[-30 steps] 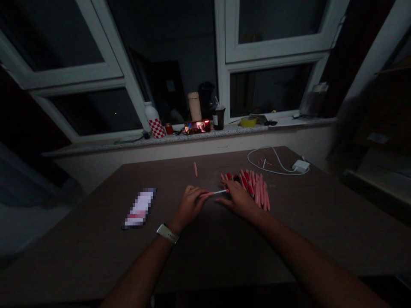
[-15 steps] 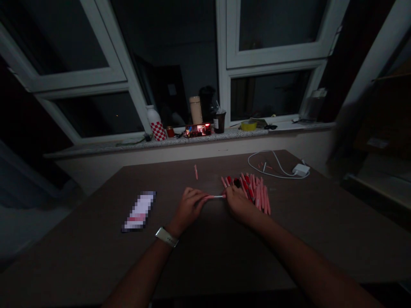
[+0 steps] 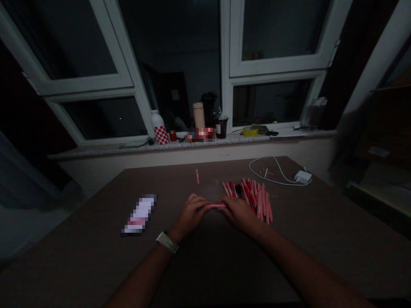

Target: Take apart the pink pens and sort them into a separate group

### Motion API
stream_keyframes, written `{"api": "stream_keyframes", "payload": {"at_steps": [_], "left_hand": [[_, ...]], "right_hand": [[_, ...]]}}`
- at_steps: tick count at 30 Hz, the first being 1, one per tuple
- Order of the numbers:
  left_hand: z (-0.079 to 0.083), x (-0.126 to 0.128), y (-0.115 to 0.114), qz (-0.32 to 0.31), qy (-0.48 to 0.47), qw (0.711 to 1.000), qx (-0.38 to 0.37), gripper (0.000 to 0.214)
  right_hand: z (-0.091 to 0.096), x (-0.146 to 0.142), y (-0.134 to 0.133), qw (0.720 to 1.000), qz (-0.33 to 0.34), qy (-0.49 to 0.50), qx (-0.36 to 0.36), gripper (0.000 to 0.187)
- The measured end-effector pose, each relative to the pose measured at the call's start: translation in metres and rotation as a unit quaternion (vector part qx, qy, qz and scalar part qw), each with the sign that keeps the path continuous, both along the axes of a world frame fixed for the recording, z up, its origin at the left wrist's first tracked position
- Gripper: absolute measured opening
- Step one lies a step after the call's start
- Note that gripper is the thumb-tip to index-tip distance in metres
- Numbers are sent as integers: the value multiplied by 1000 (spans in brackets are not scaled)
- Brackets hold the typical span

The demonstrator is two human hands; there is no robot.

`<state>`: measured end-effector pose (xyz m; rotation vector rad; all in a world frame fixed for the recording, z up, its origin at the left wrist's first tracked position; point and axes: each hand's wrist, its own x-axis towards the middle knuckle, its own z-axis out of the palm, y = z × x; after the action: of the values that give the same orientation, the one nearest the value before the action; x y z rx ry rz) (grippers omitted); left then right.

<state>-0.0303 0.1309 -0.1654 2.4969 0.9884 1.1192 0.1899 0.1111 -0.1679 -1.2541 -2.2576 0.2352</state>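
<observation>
Dark table (image 3: pixel 308 239) here, with a pile of pink-and-red pens (image 3: pixel 253 199) just right of center. The left hand (image 3: pixel 191 216) and right hand (image 3: pixel 240 214) are both gripping one pink pen (image 3: pixel 215 205) at bottom center, and they've closed up, so the white section showing earlier is gone.

Dim, perhaps grainy, with bowed edges

Your left hand (image 3: pixel 190 216) and right hand (image 3: pixel 240 214) have moved closer together, and the white section showing earlier on the slim pink plastic pen (image 3: pixel 214 205) between them is gone, leaving only pink visible
</observation>
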Motion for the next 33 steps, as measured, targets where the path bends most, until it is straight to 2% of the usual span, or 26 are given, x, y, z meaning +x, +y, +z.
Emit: {"api": "stream_keyframes", "payload": {"at_steps": [6, 9, 12, 16, 21, 26, 31, 33], "left_hand": [[-1, -2, -1, -4, 4, 1000, -6, 22], [1, -1, -2, 2, 6, 1000, -11, 21], [2, -1, -3, 1, 12, 1000, -14, 21], [2, -1, -2, 3, 11, 1000, -15, 22], [1, -1, -3, -1, 5, 1000, -19, 21], [0, -1, -3, -3, 6, 1000, -14, 20], [-3, -1, -1, -7, 7, 1000, -17, 20], [-3, -1, -1, -9, 5, 1000, -17, 20]], "right_hand": [[-4, -2, -1, 999, 36, 7, -16, 30], [-6, -2, 0, 998, 48, 41, -26, 26], [-7, -3, 0, 997, 34, 56, -29, 24], [-6, -4, 0, 999, 29, 43, -16, 34], [-10, -6, 2, 996, 33, 74, -39, 26], [-11, -7, 3, 998, 26, 45, -33, 33], [-12, -8, 2, 996, 32, 79, -39, 26], [-11, -9, 1, 997, 24, 64, -29, 26]]}}
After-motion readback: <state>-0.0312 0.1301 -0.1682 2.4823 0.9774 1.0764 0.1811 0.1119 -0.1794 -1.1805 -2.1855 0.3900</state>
